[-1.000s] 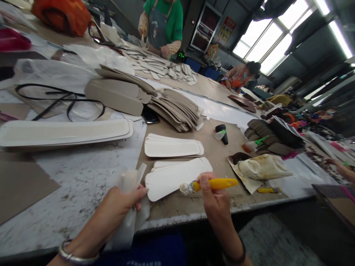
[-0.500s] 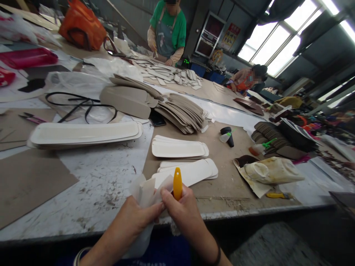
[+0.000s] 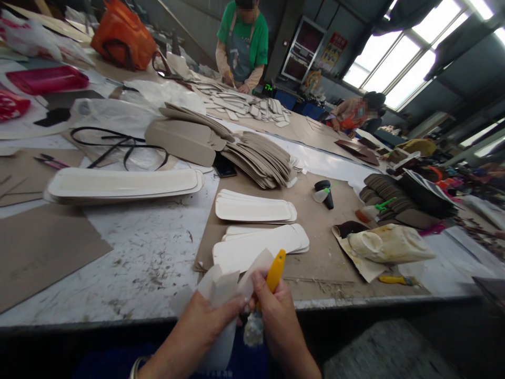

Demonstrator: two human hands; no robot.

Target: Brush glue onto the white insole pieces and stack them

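My right hand (image 3: 278, 321) is closed round a yellow-handled brush (image 3: 275, 275), its clogged whitish bristles (image 3: 253, 329) pointing down below the table edge. My left hand (image 3: 205, 323) pinches a crumpled piece of thin white paper (image 3: 221, 287) right beside the bristles. Both hands meet at the near edge of the table. Just beyond them lies a short stack of white elongated flat pieces (image 3: 260, 245) on a brown cardboard sheet (image 3: 315, 252), with a second stack (image 3: 254, 208) behind it.
A long white stack (image 3: 122, 184) lies at the left, grey piles (image 3: 256, 155) behind. A glue-crusted container (image 3: 389, 243), small bottles (image 3: 323, 193) and dark pieces (image 3: 384, 192) sit at the right. A person in green (image 3: 242, 45) works at the far end; another sits further right (image 3: 355, 113).
The right hand swung the brush from lying flat over the white piece to handle-up at the table edge, and both hands with the paper came together and dropped lower.
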